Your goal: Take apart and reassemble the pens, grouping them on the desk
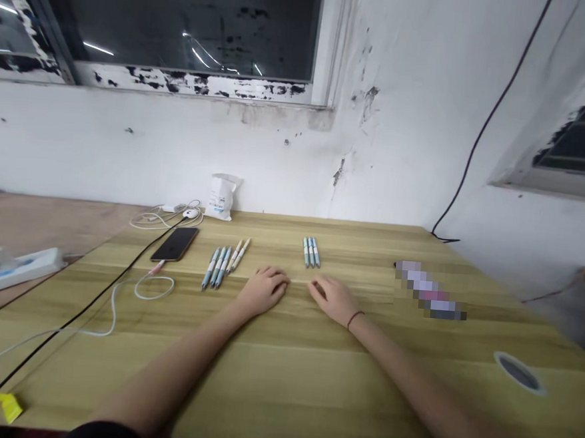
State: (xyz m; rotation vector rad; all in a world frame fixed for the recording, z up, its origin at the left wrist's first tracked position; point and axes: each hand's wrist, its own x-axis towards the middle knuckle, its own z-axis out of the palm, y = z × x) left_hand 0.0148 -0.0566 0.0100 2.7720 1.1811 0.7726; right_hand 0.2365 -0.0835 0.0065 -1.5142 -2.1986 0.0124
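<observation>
My left hand rests palm down on the wooden table, its fingers loosely bent and nothing in them. Just to its left lie three light-blue pens, side by side and slanted, with two whitish pens beside them. My right hand, with a thin dark band at the wrist, also lies on the table. A small gap shows between its thumb and curved fingers, and I see no object there. Beyond the hands, nearer the right one, three blue-and-white pens lie close together, touched by neither hand.
A phone with a white cable lies left of the pens, near a black cord. A white packet stands by the wall. At right are a blurred-out object and an oval grommet. A power strip sits far left.
</observation>
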